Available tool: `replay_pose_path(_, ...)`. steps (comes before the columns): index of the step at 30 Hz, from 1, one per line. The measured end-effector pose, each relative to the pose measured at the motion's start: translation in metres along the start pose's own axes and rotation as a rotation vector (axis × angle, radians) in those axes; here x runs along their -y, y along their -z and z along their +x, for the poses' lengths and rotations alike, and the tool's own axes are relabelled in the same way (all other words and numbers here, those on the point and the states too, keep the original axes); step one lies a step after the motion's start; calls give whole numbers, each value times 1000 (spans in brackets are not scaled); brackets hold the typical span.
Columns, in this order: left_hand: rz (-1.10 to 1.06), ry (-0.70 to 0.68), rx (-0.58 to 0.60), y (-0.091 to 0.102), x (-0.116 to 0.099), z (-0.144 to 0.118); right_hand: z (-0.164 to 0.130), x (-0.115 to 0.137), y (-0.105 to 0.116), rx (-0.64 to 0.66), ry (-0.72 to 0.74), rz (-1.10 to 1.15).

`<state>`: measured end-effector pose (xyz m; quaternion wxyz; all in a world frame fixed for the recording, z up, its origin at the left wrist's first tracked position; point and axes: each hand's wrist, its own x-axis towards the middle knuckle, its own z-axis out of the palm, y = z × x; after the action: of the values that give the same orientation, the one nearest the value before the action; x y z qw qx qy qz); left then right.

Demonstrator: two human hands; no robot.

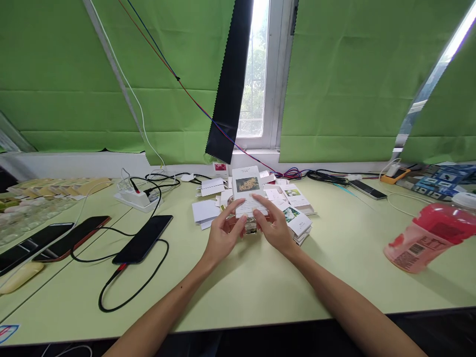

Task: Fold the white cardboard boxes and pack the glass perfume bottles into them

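Between my two hands is a white printed card (248, 174) with a flower picture on it, tilted up toward me. My left hand (226, 225) pinches its lower left edge with thumb and fingers. On the lower right edge, my right hand (272, 223) grips it the same way. Below the card a small clear, shiny item (251, 227) shows in part; I cannot make out what it is. A stack of flower cards (299, 223) lies right of my right hand. White folded cards (205, 212) lie to the left, and more are scattered behind.
A phone on a cable (143, 239) lies left of my hands, with two more phones beyond. A power strip (137, 198) stands behind them. To the right are a pink drink bottle (427, 238), another phone (367, 189) and a yellow meter (396, 175). Cables run along the wall.
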<state>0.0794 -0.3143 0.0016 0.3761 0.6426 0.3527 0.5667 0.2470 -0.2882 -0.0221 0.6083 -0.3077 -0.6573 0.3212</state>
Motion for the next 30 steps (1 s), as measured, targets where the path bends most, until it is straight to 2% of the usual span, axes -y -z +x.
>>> replay_pose_path(14,5,83,104,0,-6,0,4,-1,7,32,-12,40)
replay_pose_path(30,-15,75,36,-2,-1,2,4,4,4,39,-79,24)
